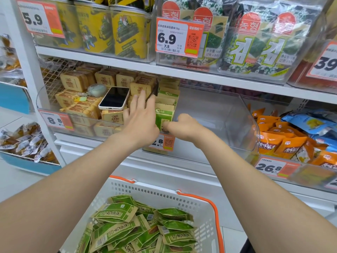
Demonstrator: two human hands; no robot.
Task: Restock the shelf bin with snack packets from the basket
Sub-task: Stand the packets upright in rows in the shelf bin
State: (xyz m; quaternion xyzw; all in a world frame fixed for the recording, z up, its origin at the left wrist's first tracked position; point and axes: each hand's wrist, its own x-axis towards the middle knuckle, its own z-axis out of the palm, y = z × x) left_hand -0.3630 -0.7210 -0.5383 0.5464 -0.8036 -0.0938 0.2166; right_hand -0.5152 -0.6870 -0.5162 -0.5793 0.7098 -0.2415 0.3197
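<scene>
A clear shelf bin [237, 114] on the middle shelf holds a row of green and tan snack packets [166, 103] standing upright against its left wall; its right part is bare. My left hand [141, 119] lies with straight fingers against the left side of that row. My right hand [182, 127] pinches the lower edge of the front packet [164, 118]. Below, a white basket [206, 210] with orange handles holds several more green packets [138, 227].
A white phone [114, 98] lies on tan biscuit packs [82, 106] in the bin to the left. Orange and blue snack bags [284, 141] fill the bin on the right. Seaweed packs [255, 44] and yellow cans [113, 30] stand on the shelf above. Price tags hang along the shelf fronts.
</scene>
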